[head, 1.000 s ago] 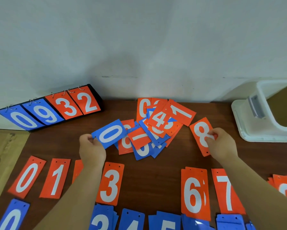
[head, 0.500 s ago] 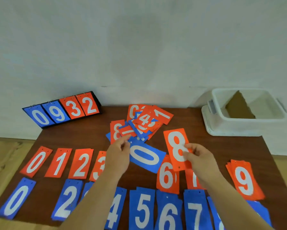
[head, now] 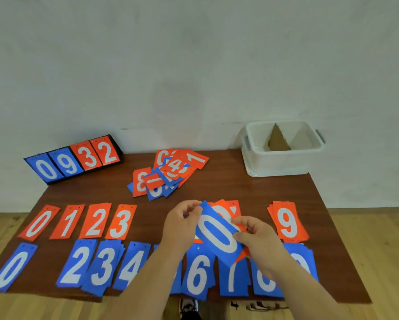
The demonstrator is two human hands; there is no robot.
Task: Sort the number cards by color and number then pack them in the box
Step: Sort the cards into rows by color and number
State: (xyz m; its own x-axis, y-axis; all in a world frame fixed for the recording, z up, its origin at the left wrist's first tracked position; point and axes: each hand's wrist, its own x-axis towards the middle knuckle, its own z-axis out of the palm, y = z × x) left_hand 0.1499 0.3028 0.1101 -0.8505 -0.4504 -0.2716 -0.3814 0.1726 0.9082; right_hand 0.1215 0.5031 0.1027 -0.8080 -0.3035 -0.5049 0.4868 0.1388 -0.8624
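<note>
My left hand (head: 182, 225) pinches the top corner of a blue 0 card (head: 217, 236), held tilted above the middle of the table. My right hand (head: 258, 241) grips a red 8 card (head: 226, 207) that sits mostly hidden behind the blue 0, with its thumb at the blue card's right edge. An unsorted pile of red and blue cards (head: 168, 174) lies at the back centre. Red 0 to 3 (head: 78, 224) and a red 9 stack (head: 287, 221) form one row. A blue row (head: 97, 266) runs along the front edge. The white box (head: 284, 166) stands back right.
A flip scoreboard (head: 73, 160) showing 0 9 3 2 leans at the back left corner. A cardboard divider (head: 278, 140) stands inside the box. My arms cover part of the blue row. A wall rises behind the table and wooden floor lies on both sides.
Both hands have drawn toward me and together. The blue 0 now overlaps the red 8, which was apart from it before. My head has pulled back, showing the whole table.
</note>
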